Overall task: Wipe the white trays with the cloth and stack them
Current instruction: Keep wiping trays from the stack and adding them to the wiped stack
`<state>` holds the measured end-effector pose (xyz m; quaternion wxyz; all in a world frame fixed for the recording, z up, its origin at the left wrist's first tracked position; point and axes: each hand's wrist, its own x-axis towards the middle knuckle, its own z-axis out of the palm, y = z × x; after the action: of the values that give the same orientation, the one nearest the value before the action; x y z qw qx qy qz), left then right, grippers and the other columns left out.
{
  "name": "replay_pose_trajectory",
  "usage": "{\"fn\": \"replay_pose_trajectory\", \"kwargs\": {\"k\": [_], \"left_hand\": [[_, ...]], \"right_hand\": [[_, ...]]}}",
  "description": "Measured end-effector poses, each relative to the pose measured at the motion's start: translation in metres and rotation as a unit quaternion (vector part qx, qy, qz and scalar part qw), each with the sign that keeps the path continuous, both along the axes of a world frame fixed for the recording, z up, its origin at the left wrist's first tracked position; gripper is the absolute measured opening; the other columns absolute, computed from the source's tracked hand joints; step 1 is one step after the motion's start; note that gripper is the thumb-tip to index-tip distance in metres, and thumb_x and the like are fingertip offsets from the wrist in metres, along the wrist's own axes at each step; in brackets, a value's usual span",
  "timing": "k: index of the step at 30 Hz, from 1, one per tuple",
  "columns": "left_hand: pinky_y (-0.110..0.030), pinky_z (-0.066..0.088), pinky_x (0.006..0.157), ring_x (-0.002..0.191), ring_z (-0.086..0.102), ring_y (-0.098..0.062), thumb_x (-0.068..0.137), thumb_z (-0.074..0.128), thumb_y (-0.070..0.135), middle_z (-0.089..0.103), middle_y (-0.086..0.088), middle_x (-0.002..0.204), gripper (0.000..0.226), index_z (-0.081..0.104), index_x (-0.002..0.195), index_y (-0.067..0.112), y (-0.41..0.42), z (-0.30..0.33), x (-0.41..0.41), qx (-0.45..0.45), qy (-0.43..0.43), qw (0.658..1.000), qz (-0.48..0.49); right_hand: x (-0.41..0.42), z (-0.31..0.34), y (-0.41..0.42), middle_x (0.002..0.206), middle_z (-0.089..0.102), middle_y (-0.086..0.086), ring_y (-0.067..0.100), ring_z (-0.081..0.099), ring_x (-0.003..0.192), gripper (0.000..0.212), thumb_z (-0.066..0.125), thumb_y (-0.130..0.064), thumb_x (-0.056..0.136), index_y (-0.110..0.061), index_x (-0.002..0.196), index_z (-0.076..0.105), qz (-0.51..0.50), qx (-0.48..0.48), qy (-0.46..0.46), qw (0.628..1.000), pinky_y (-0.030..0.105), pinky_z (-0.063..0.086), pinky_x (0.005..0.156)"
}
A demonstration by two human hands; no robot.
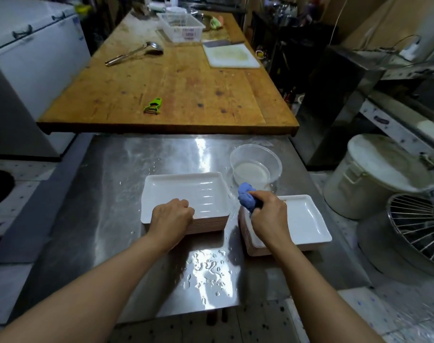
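Observation:
Two stacks of white trays stand side by side on the wet steel table [126,194]. The left stack [186,191] has my left hand [172,217] on its near edge, fingers curled over the rim of the top tray. My right hand [269,217] grips a bunched blue cloth [246,196] above the left edge of the right stack [302,220]. That stack's near left part is hidden by my right hand and wrist.
A clear plastic bowl [256,167] with some water stands just behind the trays. Water drops lie on the table's near part. Beyond is a wooden table [186,82] with a green peeler [153,105], ladle, cutting board and basket. A lidded pot [379,177] stands right.

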<state>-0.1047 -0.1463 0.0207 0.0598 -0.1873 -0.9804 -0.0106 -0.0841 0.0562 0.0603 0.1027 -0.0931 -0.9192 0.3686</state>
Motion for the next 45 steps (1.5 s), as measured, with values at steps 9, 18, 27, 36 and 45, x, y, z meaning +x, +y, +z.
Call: {"fn": "replay_pose_trajectory", "kwargs": {"k": [9, 18, 27, 36, 45], "left_hand": [[-0.031, 0.035, 0.051, 0.071, 0.060, -0.030, 0.083, 0.066, 0.019, 0.061, -0.004, 0.076, 0.011, 0.058, 0.083, 0.011, -0.008, 0.024, 0.005, 0.132, 0.044, 0.990, 0.006], [-0.033, 0.037, 0.057, 0.066, 0.055, -0.025, 0.091, 0.056, 0.023, 0.054, 0.002, 0.067, 0.012, 0.052, 0.082, 0.016, -0.018, 0.092, -0.002, 0.366, 0.075, 0.924, 0.086], [-0.040, 0.051, 0.071, 0.069, 0.059, -0.023, 0.095, 0.052, 0.017, 0.063, -0.010, 0.074, 0.019, 0.058, 0.078, 0.012, -0.030, 0.146, 0.030, 0.679, -0.116, 0.707, 0.157], [-0.034, 0.044, 0.061, 0.064, 0.056, -0.018, 0.093, 0.056, 0.012, 0.065, -0.014, 0.069, 0.017, 0.062, 0.079, 0.003, -0.025, 0.156, 0.046, 0.700, -0.078, 0.699, 0.121], [-0.024, 0.046, 0.051, 0.049, 0.055, -0.008, 0.094, 0.052, 0.008, 0.064, 0.000, 0.055, 0.021, 0.062, 0.076, 0.009, -0.023, 0.159, 0.059, 0.751, -0.086, 0.643, 0.121]], "right_hand": [[0.003, 0.009, -0.002, 0.089, 0.067, 0.014, 0.026, 0.061, 0.086, 0.038, 0.044, 0.011, 0.076, -0.009, 0.096, 0.070, -0.028, -0.073, -0.013, 0.997, 0.026, 0.045, 0.071], [0.001, 0.066, -0.023, 0.096, 0.068, 0.006, 0.017, 0.061, 0.088, 0.035, 0.050, 0.005, 0.082, -0.013, 0.103, 0.071, -0.019, -0.120, 0.094, 0.988, 0.030, 0.051, 0.082], [0.004, 0.141, -0.067, 0.109, 0.063, 0.005, 0.013, 0.056, 0.103, 0.035, 0.057, 0.007, 0.073, -0.007, 0.102, 0.070, 0.079, -0.102, 0.268, 0.955, 0.013, 0.041, 0.090], [0.003, 0.158, -0.121, 0.140, 0.042, 0.013, 0.031, 0.035, 0.128, 0.048, 0.048, -0.029, 0.079, -0.014, 0.124, 0.056, 0.172, 0.094, 0.246, 0.949, 0.040, 0.025, 0.107], [-0.002, 0.153, -0.103, 0.137, 0.047, 0.006, 0.025, 0.042, 0.124, 0.050, 0.040, -0.038, 0.089, -0.020, 0.135, 0.050, 0.179, 0.170, 0.270, 0.931, 0.035, 0.026, 0.103]]}}
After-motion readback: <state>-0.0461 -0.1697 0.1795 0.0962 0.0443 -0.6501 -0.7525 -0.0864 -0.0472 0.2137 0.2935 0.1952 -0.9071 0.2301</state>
